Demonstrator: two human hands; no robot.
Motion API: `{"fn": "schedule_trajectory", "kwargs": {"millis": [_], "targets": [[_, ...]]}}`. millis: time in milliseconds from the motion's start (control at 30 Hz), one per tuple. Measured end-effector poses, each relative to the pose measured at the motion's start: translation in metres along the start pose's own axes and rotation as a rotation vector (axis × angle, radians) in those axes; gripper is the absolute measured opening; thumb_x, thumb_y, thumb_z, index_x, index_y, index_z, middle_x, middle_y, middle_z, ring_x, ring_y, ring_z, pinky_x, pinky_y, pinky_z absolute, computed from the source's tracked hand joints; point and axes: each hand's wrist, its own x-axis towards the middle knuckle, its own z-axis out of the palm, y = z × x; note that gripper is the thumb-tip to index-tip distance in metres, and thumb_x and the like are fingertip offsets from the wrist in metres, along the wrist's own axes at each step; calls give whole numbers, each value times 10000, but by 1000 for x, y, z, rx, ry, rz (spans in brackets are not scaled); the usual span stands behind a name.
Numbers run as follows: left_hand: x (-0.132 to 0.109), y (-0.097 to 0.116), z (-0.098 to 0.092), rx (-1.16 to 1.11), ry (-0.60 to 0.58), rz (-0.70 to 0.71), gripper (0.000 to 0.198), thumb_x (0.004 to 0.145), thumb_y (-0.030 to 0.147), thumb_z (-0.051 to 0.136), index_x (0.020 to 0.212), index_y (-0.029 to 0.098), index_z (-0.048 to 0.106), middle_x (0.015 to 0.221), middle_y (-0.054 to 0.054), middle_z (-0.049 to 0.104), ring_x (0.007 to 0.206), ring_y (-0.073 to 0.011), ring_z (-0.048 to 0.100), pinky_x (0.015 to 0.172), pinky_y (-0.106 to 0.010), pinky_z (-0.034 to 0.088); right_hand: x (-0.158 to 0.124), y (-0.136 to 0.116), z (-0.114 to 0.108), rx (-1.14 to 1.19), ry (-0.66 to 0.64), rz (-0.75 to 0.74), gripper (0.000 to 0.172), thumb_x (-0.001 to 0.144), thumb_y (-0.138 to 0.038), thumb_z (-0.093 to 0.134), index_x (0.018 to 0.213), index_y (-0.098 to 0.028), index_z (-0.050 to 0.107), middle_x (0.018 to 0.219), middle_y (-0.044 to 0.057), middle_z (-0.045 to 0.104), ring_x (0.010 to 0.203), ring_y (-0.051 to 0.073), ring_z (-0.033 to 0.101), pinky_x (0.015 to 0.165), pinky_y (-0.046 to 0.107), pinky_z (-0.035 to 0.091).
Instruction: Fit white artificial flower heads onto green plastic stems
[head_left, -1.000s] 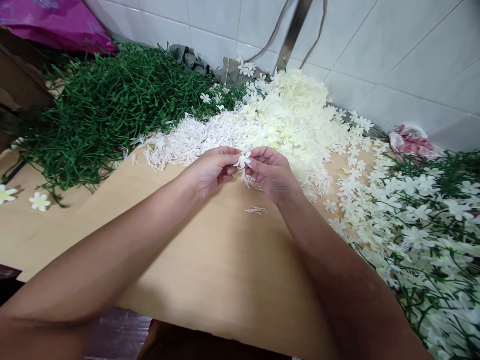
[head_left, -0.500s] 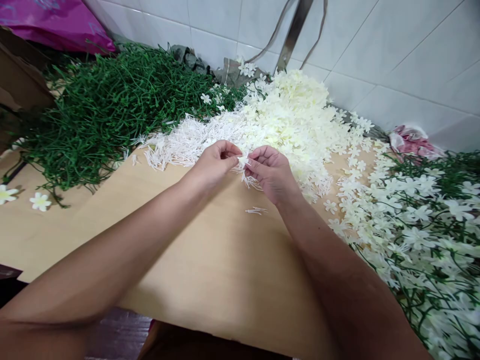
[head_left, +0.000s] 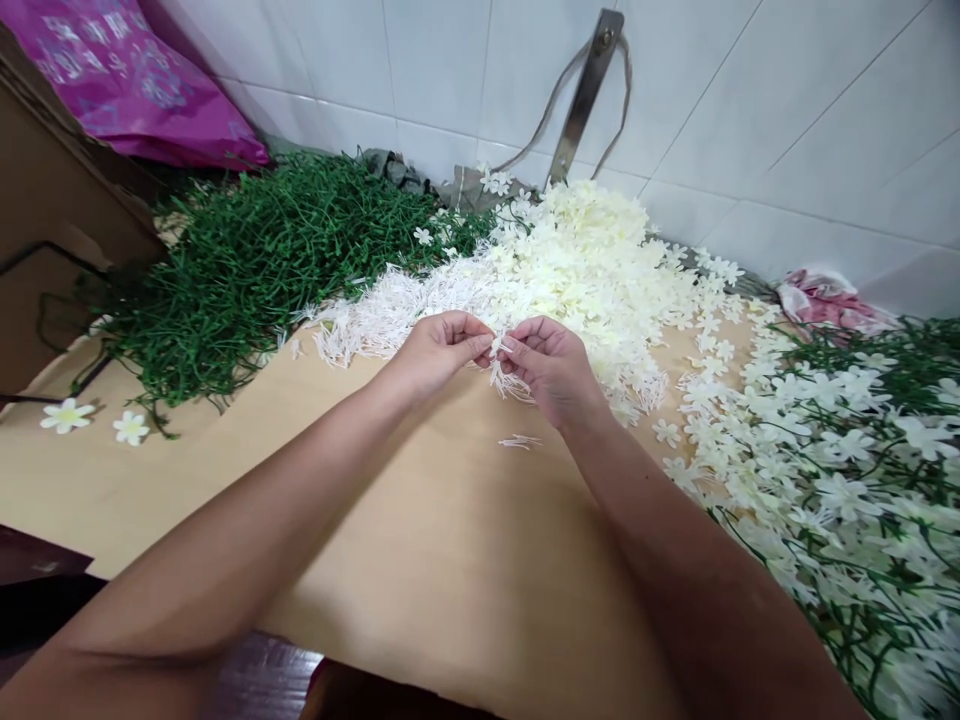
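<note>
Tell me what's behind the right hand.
Behind the right hand: a heap of pale flowers, with the tiled wall beyond. What the hand itself covers there can't be seen.

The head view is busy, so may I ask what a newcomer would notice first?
Probably the heap of pale yellow artificial flower heads at centre back, with a pile of green stems to its left. The magenta plastic bag stands out at upper left. Nearer, the left hand and right hand pinch a small white flower.
</note>
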Motion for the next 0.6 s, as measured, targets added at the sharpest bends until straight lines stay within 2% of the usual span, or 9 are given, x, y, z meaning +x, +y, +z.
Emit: {"fn": "schedule_trajectory", "kwargs": {"millis": [67,133,233,333,467,600], "targets": [[0,0,0,-26,-4,10,69,704,132,622,650,125,579,550,24,586,553,-77,535,596,-219,393,-1,-1,0,-53,-3,-44,426,526,-441,833,716,-181,553,596,-41,607,560,77,570,579,231,491],[1,-1,0,-52,1,15,80,695,138,622,637,133,569,532,32,571,541,-73,520,582,-215,376,-2,0,0,-159,-15,-102,431,599,-495,779,832,-189,585,745,-10,629,672,96,598,648,255,513],[0,-3,0,-102,15,-25,76,679,130,610,630,143,554,527,50,540,511,-57,474,552,-207,339,-3,3,1,-347,-76,-160,523,599,-504,776,980,-200,584,898,25,629,797,130,609,693,276,516],[0,-3,1,-110,6,-92,69,684,115,575,635,146,538,520,53,519,494,-55,462,528,-206,301,-4,5,2,-445,-112,-202,476,636,-494,753,947,-186,568,793,20,643,723,138,620,671,292,501],[4,-1,-1,-85,-43,-152,77,688,124,562,624,142,524,514,35,534,491,-59,474,530,-205,297,-4,5,2,-367,-142,-231,393,672,-495,721,848,-187,553,668,0,643,662,137,634,661,286,494],[11,1,-6,-54,-111,-237,55,673,158,573,638,145,532,528,21,548,496,-71,482,548,-209,326,-2,3,0,-373,-96,-251,338,661,-468,730,764,-189,570,634,-11,630,593,109,587,567,243,453]]}}
